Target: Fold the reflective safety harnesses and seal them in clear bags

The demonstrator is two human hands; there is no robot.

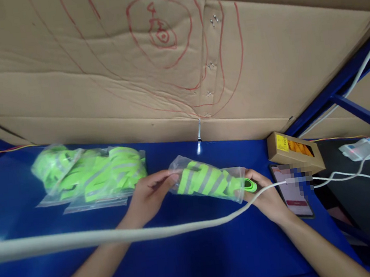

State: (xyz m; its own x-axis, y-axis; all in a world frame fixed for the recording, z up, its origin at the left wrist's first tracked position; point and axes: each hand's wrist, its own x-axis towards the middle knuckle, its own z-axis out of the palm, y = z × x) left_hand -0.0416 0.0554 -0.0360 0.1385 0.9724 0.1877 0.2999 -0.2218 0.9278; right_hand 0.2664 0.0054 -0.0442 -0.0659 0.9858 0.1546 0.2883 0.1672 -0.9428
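Note:
Between my hands is a clear plastic bag (181, 162) with a folded neon-green reflective strap (206, 180) with grey stripes inside. My left hand (153, 195) pinches the bag's left end between thumb and fingers. At the other end my right hand (264, 194) is closed round the bag, where a loop of the green strap sticks out of the opening. Some of the right fingers are hidden behind the bag. Left of my hands lies a pile of similar bagged green reflective straps (98, 171) on the blue table (193, 263).
A white cable (182, 229) crosses in front of my forearms. To the right are a phone (290, 188), a cardboard box (294, 152) with orange contents, and a white device (365, 150) on a black surface. Marked cardboard (114, 88) rises behind the table.

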